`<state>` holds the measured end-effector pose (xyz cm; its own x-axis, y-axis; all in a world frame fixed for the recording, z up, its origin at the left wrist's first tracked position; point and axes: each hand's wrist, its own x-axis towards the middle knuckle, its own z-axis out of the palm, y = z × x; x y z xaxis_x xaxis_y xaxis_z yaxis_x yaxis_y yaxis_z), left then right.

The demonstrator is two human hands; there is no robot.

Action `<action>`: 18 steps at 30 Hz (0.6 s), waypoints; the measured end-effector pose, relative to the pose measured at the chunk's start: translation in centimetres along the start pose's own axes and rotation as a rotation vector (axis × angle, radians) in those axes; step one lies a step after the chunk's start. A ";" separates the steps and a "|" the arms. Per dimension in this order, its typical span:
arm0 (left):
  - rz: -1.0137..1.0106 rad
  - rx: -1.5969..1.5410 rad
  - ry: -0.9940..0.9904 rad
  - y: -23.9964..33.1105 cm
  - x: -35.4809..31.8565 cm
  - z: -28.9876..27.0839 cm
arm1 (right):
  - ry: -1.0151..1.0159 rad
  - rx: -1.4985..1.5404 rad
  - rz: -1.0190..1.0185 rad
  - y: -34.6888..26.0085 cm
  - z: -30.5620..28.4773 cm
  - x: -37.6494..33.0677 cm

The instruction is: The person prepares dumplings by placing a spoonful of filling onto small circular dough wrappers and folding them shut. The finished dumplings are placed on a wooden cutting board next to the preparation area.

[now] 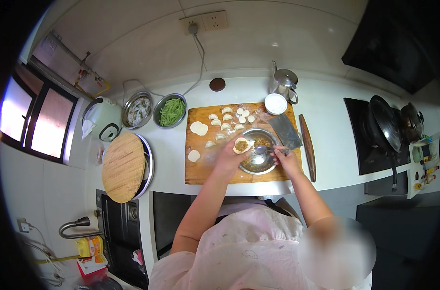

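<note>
My left hand holds a round dumpling wrapper topped with brown filling, over the edge of a steel filling bowl. My right hand grips a metal spoon whose head hovers inside the bowl, just right of the wrapper. The bowl stands on a wooden cutting board. Several folded dumplings lie at the board's far side, and flat round wrappers lie on its left part.
A cleaver and a rolling pin lie right of the bowl. Behind are a white flour bowl, a steel kettle, green beans in a bowl, a rice cooker and a bamboo lid. Stove with pans at right.
</note>
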<state>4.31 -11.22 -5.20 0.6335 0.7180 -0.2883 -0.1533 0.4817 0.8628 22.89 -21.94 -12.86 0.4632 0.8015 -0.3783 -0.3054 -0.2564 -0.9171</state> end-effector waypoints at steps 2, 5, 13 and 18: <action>0.018 0.061 0.017 0.2 0.1 0.3 | 0.018 0.008 0.009 -0.1 -0.3 -0.1; 0.030 0.095 0.020 0.3 0.4 0.5 | 0.035 0.003 0.006 0.2 -1.5 -0.5; 0.012 0.157 0.033 1.3 0.1 1.6 | 0.411 -0.759 -0.313 -2.1 -2.6 -2.7; 0.048 0.186 -0.045 1.3 -0.2 2.3 | 0.210 -0.587 -0.641 -3.4 -0.4 -2.9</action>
<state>5.69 -11.92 -3.12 0.6627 0.7129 -0.2293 -0.0444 0.3431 0.9383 22.95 -23.58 -8.72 0.5593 0.7849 0.2668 0.5127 -0.0746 -0.8554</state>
